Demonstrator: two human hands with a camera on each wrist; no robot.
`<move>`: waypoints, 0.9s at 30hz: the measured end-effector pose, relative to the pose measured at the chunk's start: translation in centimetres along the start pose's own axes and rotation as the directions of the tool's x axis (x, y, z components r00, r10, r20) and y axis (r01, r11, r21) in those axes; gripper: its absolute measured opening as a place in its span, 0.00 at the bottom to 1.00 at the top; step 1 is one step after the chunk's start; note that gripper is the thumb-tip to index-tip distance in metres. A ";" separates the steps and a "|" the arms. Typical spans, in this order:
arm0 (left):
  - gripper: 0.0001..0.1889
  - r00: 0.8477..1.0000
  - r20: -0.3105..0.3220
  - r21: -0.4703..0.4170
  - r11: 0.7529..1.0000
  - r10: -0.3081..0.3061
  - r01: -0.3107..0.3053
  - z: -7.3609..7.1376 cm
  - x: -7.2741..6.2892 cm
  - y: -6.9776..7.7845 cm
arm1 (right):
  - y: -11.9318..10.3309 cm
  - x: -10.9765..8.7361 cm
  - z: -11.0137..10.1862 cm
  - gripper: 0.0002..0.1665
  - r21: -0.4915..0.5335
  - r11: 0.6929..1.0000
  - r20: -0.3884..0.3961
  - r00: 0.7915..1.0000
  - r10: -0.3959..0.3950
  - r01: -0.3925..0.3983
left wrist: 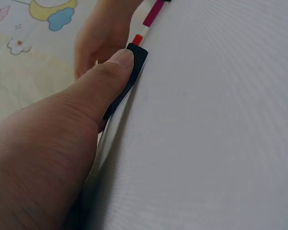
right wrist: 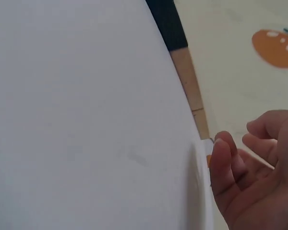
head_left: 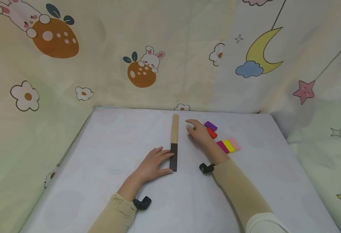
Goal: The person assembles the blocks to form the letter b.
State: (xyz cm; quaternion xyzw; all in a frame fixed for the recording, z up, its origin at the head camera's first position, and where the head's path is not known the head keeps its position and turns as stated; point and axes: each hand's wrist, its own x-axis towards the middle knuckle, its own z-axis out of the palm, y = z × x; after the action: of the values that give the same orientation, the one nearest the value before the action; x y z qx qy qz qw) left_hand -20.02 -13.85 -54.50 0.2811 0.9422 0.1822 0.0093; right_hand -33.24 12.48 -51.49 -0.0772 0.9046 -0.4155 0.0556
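Note:
A straight row of flat blocks runs away from me on the white table: black blocks (head_left: 173, 158) nearest, plain wooden blocks (head_left: 175, 129) beyond them. My left hand (head_left: 154, 163) lies along the row's left side, fingers spread and fairly straight. Its index fingertip touches the black part, and the thumb (left wrist: 101, 86) presses at the near end. To the right of the row's far end hovers my right hand (head_left: 199, 132), fingers loosely bent, nothing between them in the right wrist view. Purple (head_left: 211, 126) and red blocks (head_left: 212, 133) lie just beside it.
Magenta (head_left: 223, 147), yellow (head_left: 228, 146) and pink blocks (head_left: 234, 143) sit side by side right of my right wrist. White cloth covers the table (head_left: 100, 139). A printed curtain (head_left: 182, 64) hangs close behind the far edge. Both wrists wear small black devices (head_left: 142, 203).

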 end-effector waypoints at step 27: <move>0.38 1.000 -0.013 -0.013 1.000 -0.017 0.017 0.4 1.0 0.0 | 3.5 -5.4 -3.3 0.28 -0.241 0.970 -0.054 0.998 -0.018 0.005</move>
State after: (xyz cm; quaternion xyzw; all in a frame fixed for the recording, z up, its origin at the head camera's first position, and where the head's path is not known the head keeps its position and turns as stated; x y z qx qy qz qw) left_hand -20.80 -13.16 -54.82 0.2718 0.9434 0.1901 0.0065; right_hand -28.79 18.20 -51.81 -0.0769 0.9491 -0.3048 0.0181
